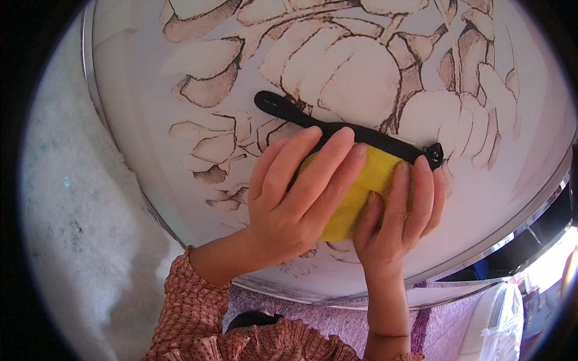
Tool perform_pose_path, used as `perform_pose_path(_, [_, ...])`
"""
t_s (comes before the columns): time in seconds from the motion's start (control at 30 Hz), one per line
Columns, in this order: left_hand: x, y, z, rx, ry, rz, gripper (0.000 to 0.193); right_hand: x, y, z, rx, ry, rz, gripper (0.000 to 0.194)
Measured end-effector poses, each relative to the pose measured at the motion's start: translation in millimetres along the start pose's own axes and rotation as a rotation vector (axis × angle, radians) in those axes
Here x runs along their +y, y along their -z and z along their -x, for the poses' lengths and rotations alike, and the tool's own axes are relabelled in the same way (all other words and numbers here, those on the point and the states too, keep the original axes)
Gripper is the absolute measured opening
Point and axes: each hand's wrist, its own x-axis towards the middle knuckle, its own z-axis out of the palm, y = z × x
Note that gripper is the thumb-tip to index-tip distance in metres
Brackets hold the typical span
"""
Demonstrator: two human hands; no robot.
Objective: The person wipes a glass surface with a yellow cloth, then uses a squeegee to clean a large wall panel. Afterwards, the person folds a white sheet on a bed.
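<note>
A small yellow fabric pouch (344, 221) has a black zipper band along its far edge and a black strap loop (273, 104) reaching out to the left. It is over a round table top printed with large flowers. My left hand (289, 198) grips the pouch's left part, its fingertips near the black band and its thumb hidden. My right hand (397, 216) holds the right part, thumb over the yellow cloth and fingers by the black zipper end (434, 154). Both hands cover much of the pouch. Whether it touches the table is unclear.
The flower-printed table top (144, 113) has a shiny metal rim. Pale, mottled floor (72, 216) lies to the left. A pinkish-purple rug (325, 316) is below the near edge, and a white item wrapped in clear plastic (494, 320) is at the lower right.
</note>
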Motion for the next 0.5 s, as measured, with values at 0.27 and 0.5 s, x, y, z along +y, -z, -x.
perform_pose_path(0.27, [11.4, 6.0, 78.4, -0.068, -0.054, 0.008, 0.024, -5.8, 3.8, 73.8, -0.055, 0.081, -0.003, 0.024])
perform_pose_path(0.5, [16.2, -10.9, -2.6, -0.043, -0.05, 0.026, 0.023, 17.9, 7.7, 0.8, 0.064, -0.04, 0.038, 0.024])
